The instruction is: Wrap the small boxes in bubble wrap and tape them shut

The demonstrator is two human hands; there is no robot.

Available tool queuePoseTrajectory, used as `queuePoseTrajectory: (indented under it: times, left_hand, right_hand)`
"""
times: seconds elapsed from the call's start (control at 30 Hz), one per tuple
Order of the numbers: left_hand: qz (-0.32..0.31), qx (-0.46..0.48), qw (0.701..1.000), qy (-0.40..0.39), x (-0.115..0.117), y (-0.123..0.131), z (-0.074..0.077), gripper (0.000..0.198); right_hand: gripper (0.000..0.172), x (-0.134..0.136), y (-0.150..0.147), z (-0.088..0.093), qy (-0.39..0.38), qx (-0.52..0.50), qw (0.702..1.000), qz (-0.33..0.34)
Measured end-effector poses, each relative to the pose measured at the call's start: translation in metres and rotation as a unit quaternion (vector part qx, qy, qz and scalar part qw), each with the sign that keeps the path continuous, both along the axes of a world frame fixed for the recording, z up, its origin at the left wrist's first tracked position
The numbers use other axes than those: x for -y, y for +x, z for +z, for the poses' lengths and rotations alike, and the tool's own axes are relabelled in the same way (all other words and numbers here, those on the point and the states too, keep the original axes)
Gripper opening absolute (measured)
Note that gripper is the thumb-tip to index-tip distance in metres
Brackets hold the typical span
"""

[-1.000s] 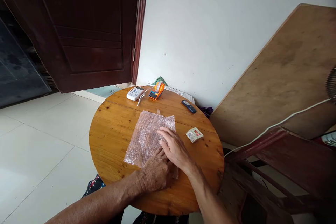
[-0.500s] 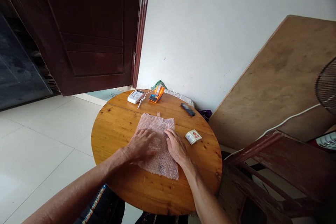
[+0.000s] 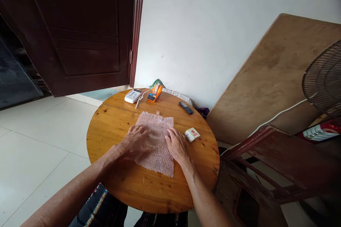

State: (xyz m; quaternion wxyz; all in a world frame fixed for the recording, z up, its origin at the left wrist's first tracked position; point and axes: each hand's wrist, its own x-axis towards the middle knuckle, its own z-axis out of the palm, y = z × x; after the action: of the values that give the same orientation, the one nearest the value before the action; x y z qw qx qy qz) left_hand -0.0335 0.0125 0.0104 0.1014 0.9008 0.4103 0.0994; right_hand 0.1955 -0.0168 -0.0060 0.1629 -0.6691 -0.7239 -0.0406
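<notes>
A pinkish sheet of bubble wrap [image 3: 157,149] lies flat on the round wooden table [image 3: 117,191]. My left hand [image 3: 135,142] rests on its left side, fingers spread and palm down. On the right edge of the sheet lies my right hand [image 3: 177,145], its fingers stretched forward and holding nothing. Just to the right of that hand is a small white box [image 3: 192,134] with a red mark. A short piece of clear tape [image 3: 157,112] shows at the sheet's far edge.
Toward the back of the table are a white calculator-like device [image 3: 133,95] with a white cord, an orange tape dispenser [image 3: 155,93] and a dark blurred object [image 3: 185,108]. Behind stands a white wall [image 3: 191,35]. A fan [image 3: 325,78] and a reddish wooden chair [image 3: 287,156] are at right.
Both hands have slid outward over the bubble wrap, leaving more of its middle uncovered. The view has shifted slightly to the right.
</notes>
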Motion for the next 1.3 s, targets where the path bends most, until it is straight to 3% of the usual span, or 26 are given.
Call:
queuePoseTrajectory:
  times: [0.13,0.27,0.33,0.4,0.5,0.6,0.7,0.77,0.9,1.0,1.1,1.2,1.3]
  left_hand:
    - [-0.013,0.006,0.999,0.04,0.024,0.015,-0.001,0.067]
    - [-0.036,0.022,0.997,0.068,0.04,0.024,-0.003,0.066]
    - [-0.044,0.029,0.997,0.054,0.04,0.024,-0.005,0.067]
    - [-0.053,0.036,0.997,0.039,0.038,0.021,-0.008,0.069]
    - [-0.052,0.053,0.997,0.028,0.036,0.017,-0.013,0.072]
    - [-0.048,0.068,0.996,0.026,0.036,0.015,-0.016,0.073]
    - [-0.05,0.076,0.995,0.027,0.037,0.017,-0.016,0.071]
    - [-0.052,0.078,0.995,0.024,0.037,0.018,-0.014,0.071]
    - [-0.021,0.1,0.995,-0.002,0.032,0.013,-0.005,0.076]
    - [0.026,0.11,0.994,-0.005,0.025,0.0,0.002,0.061]
    - [0.05,0.098,0.994,0.0,0.019,-0.015,0.0,0.049]
    - [0.04,0.11,0.993,0.005,0.017,-0.024,-0.009,0.054]
    - [0.038,0.13,0.991,0.015,0.019,-0.026,-0.015,0.06]
  right_hand:
    - [0.034,0.001,0.0,0.001,0.024,-0.033,0.999,0.02]
    - [0.031,0.005,0.002,0.016,0.084,-0.057,0.994,0.041]
    - [0.03,0.007,0.011,0.028,0.119,-0.053,0.991,0.005]
    - [0.038,0.009,0.026,0.037,0.132,-0.036,0.988,-0.074]
    - [0.055,0.012,0.057,0.04,0.064,-0.023,0.978,-0.196]
    - [0.049,0.018,0.077,0.038,-0.013,-0.087,0.97,-0.225]
    - [0.046,0.024,0.064,0.043,0.014,-0.227,0.963,-0.147]
    - [0.047,0.026,0.038,0.05,0.033,-0.329,0.943,-0.047]
    - [0.048,0.021,-0.019,0.056,-0.033,-0.409,0.907,0.091]
    - [0.049,0.013,-0.035,0.042,-0.056,-0.407,0.907,0.096]
    - [0.049,0.008,-0.032,0.021,-0.065,-0.379,0.919,0.086]
    - [0.055,0.008,-0.027,0.007,-0.064,-0.36,0.924,0.115]
    - [0.058,0.01,-0.026,0.004,-0.065,-0.365,0.921,0.118]
